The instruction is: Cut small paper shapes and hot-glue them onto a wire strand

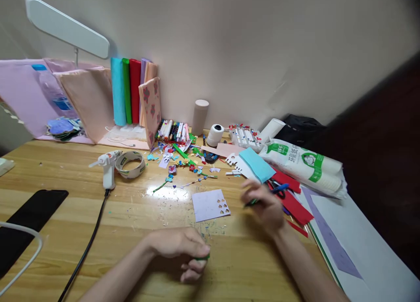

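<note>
My left hand (185, 249) is closed above the near middle of the wooden table, with a small green piece (202, 258) pinched between thumb and fingers. Most of that piece is hidden. To its right, my right hand (265, 205) is blurred by motion and holds a slim blue pen-like tool (280, 188), its dark end pointing left. Whether it is a pen or a craft knife I cannot tell. A pale lilac paper square (206, 204) with several small heart-shaped holes lies between and beyond my hands, with fine scraps around it.
At left are a white glue gun (110, 166), a tape roll (130, 164) and a black phone-like slab (29, 221). Colourful paper scraps, a flower strand (197, 180) and markers (173, 131) lie behind. Red paper (295, 205) and bagged paper cups (308, 164) are at right.
</note>
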{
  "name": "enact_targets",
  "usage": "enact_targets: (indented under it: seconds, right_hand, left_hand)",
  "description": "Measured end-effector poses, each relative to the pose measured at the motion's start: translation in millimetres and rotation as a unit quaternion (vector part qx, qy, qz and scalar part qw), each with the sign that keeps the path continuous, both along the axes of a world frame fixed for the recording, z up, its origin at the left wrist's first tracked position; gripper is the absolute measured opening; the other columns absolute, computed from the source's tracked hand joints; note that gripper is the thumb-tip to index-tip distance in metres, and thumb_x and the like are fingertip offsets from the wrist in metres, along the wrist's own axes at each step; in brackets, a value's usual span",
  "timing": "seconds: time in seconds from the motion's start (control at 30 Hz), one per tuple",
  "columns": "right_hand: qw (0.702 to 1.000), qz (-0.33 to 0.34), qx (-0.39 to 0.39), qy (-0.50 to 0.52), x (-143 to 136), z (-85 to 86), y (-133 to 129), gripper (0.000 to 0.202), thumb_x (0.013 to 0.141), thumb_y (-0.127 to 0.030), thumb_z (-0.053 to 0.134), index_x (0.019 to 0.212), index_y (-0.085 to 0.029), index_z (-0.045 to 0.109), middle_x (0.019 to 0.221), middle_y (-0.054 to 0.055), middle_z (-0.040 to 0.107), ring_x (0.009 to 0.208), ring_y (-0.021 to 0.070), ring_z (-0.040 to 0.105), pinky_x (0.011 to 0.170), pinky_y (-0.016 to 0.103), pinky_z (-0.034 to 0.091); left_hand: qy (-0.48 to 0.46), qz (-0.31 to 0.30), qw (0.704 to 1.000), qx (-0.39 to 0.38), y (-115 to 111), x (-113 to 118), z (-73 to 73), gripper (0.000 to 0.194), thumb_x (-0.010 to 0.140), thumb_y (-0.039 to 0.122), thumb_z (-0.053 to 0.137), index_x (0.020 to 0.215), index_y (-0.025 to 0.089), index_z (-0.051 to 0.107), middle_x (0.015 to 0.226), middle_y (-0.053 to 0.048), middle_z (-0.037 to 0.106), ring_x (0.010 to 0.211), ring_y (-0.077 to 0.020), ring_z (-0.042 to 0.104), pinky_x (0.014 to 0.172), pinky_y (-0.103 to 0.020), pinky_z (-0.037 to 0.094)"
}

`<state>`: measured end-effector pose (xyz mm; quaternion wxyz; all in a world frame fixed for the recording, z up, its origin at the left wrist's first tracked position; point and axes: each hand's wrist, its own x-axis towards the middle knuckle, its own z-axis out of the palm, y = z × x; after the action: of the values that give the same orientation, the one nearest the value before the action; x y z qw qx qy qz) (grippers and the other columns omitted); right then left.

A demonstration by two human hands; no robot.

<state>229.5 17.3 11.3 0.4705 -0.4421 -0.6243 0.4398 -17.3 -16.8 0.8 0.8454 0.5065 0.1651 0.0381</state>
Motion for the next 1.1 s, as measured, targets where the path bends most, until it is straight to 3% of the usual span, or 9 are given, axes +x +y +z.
enact_targets:
  seconds: [0.03, 0.1, 0.17, 0.23, 0.3, 0.43, 0.53, 0.67, 1.1]
  right_hand:
    - [0.997, -0.041, 0.000, 0.066, 7.7, 0.5, 6.2, 0.030, 0.084, -0.044, 0.041, 0.087, -0.022, 0.061, 0.048, -0.003, 0.036, 0.043, 0.0119, 0.033, 0.047, 0.026, 0.030]
    - [0.990, -0.068, -0.025, 0.121, 13.3, -2.4, 16.8, 0.026, 0.083, -0.038, 0.045, 0.098, -0.023, 0.058, 0.049, -0.007, 0.028, 0.040, 0.0093, 0.023, 0.045, 0.025, 0.027]
    - [0.991, -0.014, -0.091, 0.096, 2.7, -10.7, 23.2, 0.029, 0.079, -0.039, 0.053, 0.102, -0.021, 0.055, 0.056, -0.005, 0.037, 0.045, 0.0096, 0.033, 0.046, 0.023, 0.029]
    - [0.992, 0.033, -0.108, 0.059, -19.4, -22.3, 26.7, 0.025, 0.076, -0.039, 0.058, 0.090, -0.020, 0.054, 0.059, -0.004, 0.045, 0.052, 0.0113, 0.043, 0.050, 0.023, 0.034]
    - [0.994, 0.043, -0.096, 0.009, -43.5, -33.6, 30.1, 0.022, 0.072, -0.036, 0.063, 0.079, -0.018, 0.054, 0.067, -0.001, 0.051, 0.058, 0.0116, 0.046, 0.052, 0.023, 0.035]
    - [0.998, 0.008, -0.060, -0.024, -72.7, -49.3, 39.4, 0.025, 0.071, -0.037, 0.064, 0.065, -0.018, 0.049, 0.063, -0.002, 0.050, 0.057, 0.0115, 0.045, 0.052, 0.022, 0.035]
    - [0.998, -0.011, -0.055, -0.040, -77.6, -57.6, 42.3, 0.030, 0.076, -0.037, 0.060, 0.060, -0.019, 0.043, 0.056, -0.004, 0.046, 0.053, 0.0111, 0.042, 0.052, 0.022, 0.034]
    - [0.995, -0.029, -0.026, -0.096, -75.9, -65.1, 38.2, 0.033, 0.081, -0.034, 0.055, 0.058, -0.019, 0.037, 0.054, -0.005, 0.040, 0.055, 0.0116, 0.040, 0.053, 0.023, 0.031]
    - [0.987, -0.040, -0.007, -0.154, -73.9, -65.3, 35.5, 0.032, 0.083, -0.028, 0.049, 0.057, -0.019, 0.033, 0.053, -0.005, 0.035, 0.053, 0.0105, 0.034, 0.051, 0.022, 0.028]
  left_hand:
    - [0.008, 0.019, 1.000, 0.012, 0.4, -1.7, -1.5, 0.049, 0.084, 0.057, 0.041, 0.055, 0.018, 0.038, 0.048, 0.003, 0.040, 0.045, -0.0101, 0.042, 0.047, -0.023, 0.034]
    - [0.043, 0.149, 0.979, 0.135, 1.6, -0.9, -4.4, 0.048, 0.090, 0.052, 0.032, 0.059, 0.017, 0.044, 0.056, -0.002, 0.053, 0.055, -0.0126, 0.051, 0.056, -0.026, 0.041]
    - [0.089, 0.247, 0.908, 0.327, 2.7, 3.9, -7.7, 0.042, 0.093, 0.042, 0.029, 0.071, 0.016, 0.054, 0.084, -0.007, 0.065, 0.082, -0.0161, 0.059, 0.077, -0.030, 0.045]
    - [0.128, 0.247, 0.824, 0.493, 3.4, 8.5, -12.1, 0.035, 0.094, 0.034, 0.031, 0.084, 0.017, 0.059, 0.115, -0.008, 0.061, 0.108, -0.0186, 0.053, 0.094, -0.035, 0.040]
    - [0.158, 0.210, 0.767, 0.586, 3.7, 10.5, -17.8, 0.032, 0.094, 0.032, 0.033, 0.090, 0.017, 0.061, 0.129, -0.007, 0.054, 0.118, -0.0200, 0.048, 0.100, -0.037, 0.037]
    - [0.211, 0.199, 0.712, 0.639, 5.5, 8.9, -28.0, 0.033, 0.093, 0.032, 0.034, 0.091, 0.014, 0.062, 0.131, -0.011, 0.051, 0.122, -0.0215, 0.046, 0.103, -0.040, 0.037]
    - [0.231, 0.202, 0.705, 0.640, 8.5, 7.9, -30.4, 0.034, 0.093, 0.031, 0.034, 0.093, 0.013, 0.063, 0.128, -0.012, 0.054, 0.119, -0.0220, 0.050, 0.100, -0.040, 0.041]
    - [0.234, 0.196, 0.716, 0.627, 12.6, 7.5, -29.5, 0.033, 0.093, 0.030, 0.034, 0.094, 0.014, 0.063, 0.127, -0.011, 0.055, 0.117, -0.0210, 0.051, 0.099, -0.038, 0.042]
    - [0.228, 0.194, 0.734, 0.610, 13.6, 6.5, -28.3, 0.033, 0.093, 0.030, 0.035, 0.097, 0.014, 0.063, 0.128, -0.010, 0.054, 0.117, -0.0209, 0.051, 0.098, -0.039, 0.043]
